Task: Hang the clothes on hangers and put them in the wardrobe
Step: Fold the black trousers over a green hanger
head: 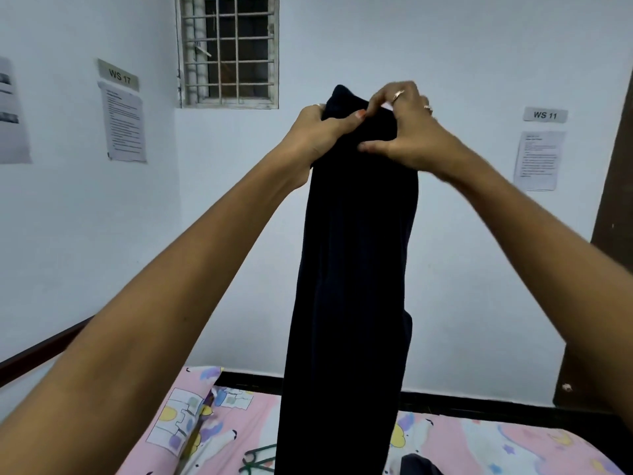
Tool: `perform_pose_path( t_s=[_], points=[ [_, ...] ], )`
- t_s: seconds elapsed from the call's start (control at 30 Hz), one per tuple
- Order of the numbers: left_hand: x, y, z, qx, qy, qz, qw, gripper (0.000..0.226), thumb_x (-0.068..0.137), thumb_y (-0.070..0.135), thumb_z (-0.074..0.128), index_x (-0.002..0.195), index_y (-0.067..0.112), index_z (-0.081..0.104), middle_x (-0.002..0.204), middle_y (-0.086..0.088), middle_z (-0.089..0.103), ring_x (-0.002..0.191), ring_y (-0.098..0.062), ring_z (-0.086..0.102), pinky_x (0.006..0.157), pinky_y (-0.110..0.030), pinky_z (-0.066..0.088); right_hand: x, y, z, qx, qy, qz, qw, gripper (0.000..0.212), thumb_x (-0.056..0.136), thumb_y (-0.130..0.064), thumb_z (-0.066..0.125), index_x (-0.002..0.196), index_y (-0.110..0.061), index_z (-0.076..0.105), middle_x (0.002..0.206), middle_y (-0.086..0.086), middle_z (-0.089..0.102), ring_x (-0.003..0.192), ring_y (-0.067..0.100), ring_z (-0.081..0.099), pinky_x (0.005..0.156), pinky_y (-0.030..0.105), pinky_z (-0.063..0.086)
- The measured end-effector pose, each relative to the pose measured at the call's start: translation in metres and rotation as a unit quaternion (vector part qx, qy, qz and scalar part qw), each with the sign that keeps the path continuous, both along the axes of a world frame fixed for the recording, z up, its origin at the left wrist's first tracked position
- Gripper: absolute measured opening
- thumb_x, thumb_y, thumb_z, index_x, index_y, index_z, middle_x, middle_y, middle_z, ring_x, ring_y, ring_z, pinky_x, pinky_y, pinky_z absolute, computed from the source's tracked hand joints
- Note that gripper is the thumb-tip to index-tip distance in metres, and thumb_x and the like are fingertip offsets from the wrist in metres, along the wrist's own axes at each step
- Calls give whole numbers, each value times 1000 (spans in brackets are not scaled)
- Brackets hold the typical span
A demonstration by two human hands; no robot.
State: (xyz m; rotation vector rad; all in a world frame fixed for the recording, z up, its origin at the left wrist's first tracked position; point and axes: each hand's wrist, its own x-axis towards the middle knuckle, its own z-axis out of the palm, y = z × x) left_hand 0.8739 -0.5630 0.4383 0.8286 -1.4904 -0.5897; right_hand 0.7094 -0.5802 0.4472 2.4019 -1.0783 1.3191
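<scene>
A long dark navy garment hangs straight down in front of me, held up at chest height over the bed. My left hand grips its top edge from the left, thumb across the cloth. My right hand pinches the top edge from the right, fingers curled over it. A green hanger lies on the bed just left of the garment's lower end. Another dark piece of clothing shows at the bottom edge, right of the garment.
The bed has a pink cartoon-print sheet and a pillow at the left. A barred window is in the far wall. Papers and signs hang on both walls. A dark brown wooden panel stands at the right edge.
</scene>
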Motion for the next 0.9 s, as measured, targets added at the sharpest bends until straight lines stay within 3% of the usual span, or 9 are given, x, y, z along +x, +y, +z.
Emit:
perform_pose_path(
  t_s=[0.1, 0.2, 0.27, 0.37, 0.5, 0.6, 0.7, 0.77, 0.9],
  points=[
    [-3, 7, 2, -35, -62, -32, 997, 34, 88, 31, 68, 114, 11, 61, 108, -7, 71, 98, -20, 69, 90, -36, 55, -17, 10, 27, 108, 33, 62, 992, 82, 68, -30, 85, 130, -24, 31, 138, -2, 41, 118, 13, 49, 94, 33, 46],
    [-11, 16, 2, -67, -106, -26, 992, 34, 89, 31, 67, 117, 13, 61, 107, -3, 71, 97, -15, 69, 87, -31, 56, -31, 19, 45, 230, 114, 93, 962, 68, 67, -28, 83, 126, -19, 51, 115, -2, 68, 100, 14, 68, 82, 30, 54],
    [-16, 23, 2, -87, -105, -2, 991, 35, 88, 32, 68, 117, 13, 61, 105, -1, 71, 93, -11, 70, 82, -26, 56, -34, 22, 51, 217, 145, 61, 963, 49, 65, -34, 82, 107, -16, 65, 97, 0, 74, 88, 17, 71, 77, 29, 56],
    [-22, 31, -9, -98, -52, 34, 993, 52, 82, 39, 73, 124, 15, 55, 109, -1, 68, 94, -9, 69, 84, -29, 57, -35, 24, 56, 180, 128, 76, 972, 29, 74, -25, 79, 100, -20, 67, 90, -2, 73, 81, 12, 72, 66, 19, 56],
    [-33, 45, -65, -124, -30, 98, 987, 75, 78, 32, 77, 132, 27, 25, 99, 11, 61, 94, -9, 66, 87, -28, 54, -42, 33, 67, 125, 98, 60, 985, 30, 75, -22, 80, 102, -21, 67, 89, -6, 72, 77, 8, 70, 58, 13, 52],
    [-46, 49, -139, -153, -46, 137, 978, 66, 77, 22, 76, 120, 28, 27, 108, 9, 56, 98, -10, 64, 90, -25, 51, -51, 43, 76, 95, 91, 34, 991, 35, 75, -25, 80, 107, -21, 67, 91, -6, 71, 74, 6, 70, 56, 14, 53],
    [-50, 44, -209, -65, -49, 135, 988, 49, 78, 30, 76, 112, 31, 41, 115, 8, 55, 103, -7, 58, 91, -19, 48, -59, 54, 79, 73, 95, 20, 993, 34, 77, -25, 78, 108, -21, 65, 91, -7, 70, 71, 4, 70, 53, 13, 52],
    [-46, 39, -243, 31, -49, 77, 995, 36, 80, 36, 74, 109, 33, 53, 114, 4, 59, 102, -5, 60, 91, -25, 51, -64, 60, 81, 64, 91, 15, 994, 34, 79, -24, 77, 110, -21, 64, 91, -9, 68, 67, 0, 68, 49, 11, 49],
    [-44, 34, -265, 173, -99, -62, 978, 44, 82, 36, 74, 118, 15, 63, 109, 0, 70, 93, -5, 68, 83, -22, 55, -75, 65, 79, 43, 91, -4, 995, 38, 80, -27, 75, 115, -21, 61, 92, -10, 66, 68, -1, 66, 46, 10, 48]
  ],
)
